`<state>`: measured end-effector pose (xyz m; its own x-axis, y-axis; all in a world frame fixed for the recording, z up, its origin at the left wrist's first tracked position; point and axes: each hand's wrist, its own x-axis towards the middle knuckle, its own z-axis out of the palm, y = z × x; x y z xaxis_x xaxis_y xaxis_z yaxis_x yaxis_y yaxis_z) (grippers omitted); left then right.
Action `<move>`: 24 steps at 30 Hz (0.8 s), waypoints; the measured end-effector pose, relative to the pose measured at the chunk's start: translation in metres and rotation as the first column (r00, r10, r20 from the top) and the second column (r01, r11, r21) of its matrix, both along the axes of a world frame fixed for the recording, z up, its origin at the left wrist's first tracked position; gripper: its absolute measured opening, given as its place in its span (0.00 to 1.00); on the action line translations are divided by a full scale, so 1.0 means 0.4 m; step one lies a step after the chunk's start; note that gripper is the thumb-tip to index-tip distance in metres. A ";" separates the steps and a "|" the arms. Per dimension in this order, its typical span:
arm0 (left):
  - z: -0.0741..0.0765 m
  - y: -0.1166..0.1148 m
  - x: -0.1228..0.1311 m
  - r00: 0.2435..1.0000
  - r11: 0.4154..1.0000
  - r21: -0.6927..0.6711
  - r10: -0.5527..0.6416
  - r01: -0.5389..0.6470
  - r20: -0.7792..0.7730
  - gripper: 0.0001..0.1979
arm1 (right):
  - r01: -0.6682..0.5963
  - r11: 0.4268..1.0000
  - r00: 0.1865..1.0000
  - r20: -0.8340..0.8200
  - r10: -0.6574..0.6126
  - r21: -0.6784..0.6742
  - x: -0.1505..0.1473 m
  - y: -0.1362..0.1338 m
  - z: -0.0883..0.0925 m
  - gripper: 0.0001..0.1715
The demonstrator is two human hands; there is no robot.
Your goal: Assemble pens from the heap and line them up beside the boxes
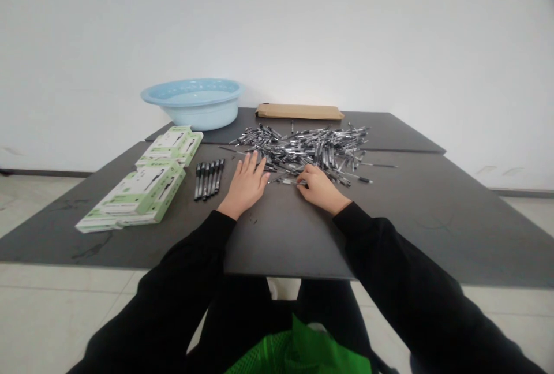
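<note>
Desk (389,224): dark-topped, its near left and right corners cut off by the frame edges.
Black sleeves (186,281): running out of view at the bottom; the forearms inside are covered.
Blue basin (203,117): far left; its inner bottom is hidden by the near rim.
Pile of pens (311,146): middle of the desk, beyond the hands; so tangled that single pens and loose parts are hard to tell apart.
Green-and-white boxes (141,186): stacked at the left, the lower ones partly covered, small print unreadable.
Brown packet (298,111): behind the pile, contents hidden.
Left hand (247,182): laid palm down, fingers apart, fingertips at the pile's near edge.
Right hand (318,188): fingers curled, thumb and forefinger close together; one cannot tell whether they clamp anything.
Row of pens (209,179): side by side between boxes and left hand.
Clear pen piece (286,181): just beside the right fingertips, one end possibly hidden by them.
</note>
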<state>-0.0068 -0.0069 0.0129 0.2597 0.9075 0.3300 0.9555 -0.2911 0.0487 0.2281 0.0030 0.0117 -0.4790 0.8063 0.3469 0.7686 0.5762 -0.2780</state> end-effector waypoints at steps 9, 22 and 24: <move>-0.004 -0.005 0.048 0.998 0.998 0.022 -0.057 0.057 0.006 0.29 | 0.034 0.999 0.997 0.063 -0.034 0.000 -0.001 -0.005 0.008 0.09; 0.029 -0.039 0.079 0.997 0.984 0.179 -0.013 0.001 0.070 0.21 | 0.056 0.998 0.982 0.180 -0.053 -0.013 0.000 -0.018 0.021 0.09; 0.027 -0.038 0.075 0.997 0.984 0.173 -0.049 0.037 0.067 0.19 | 0.053 0.999 0.978 0.200 -0.051 -0.006 0.000 -0.023 0.022 0.09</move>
<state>0.0231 -0.0221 0.0238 0.2679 0.8243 0.4989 0.9378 -0.3417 0.0610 0.2279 -0.0061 0.0204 -0.4954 0.8352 0.2390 0.8379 0.5319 -0.1221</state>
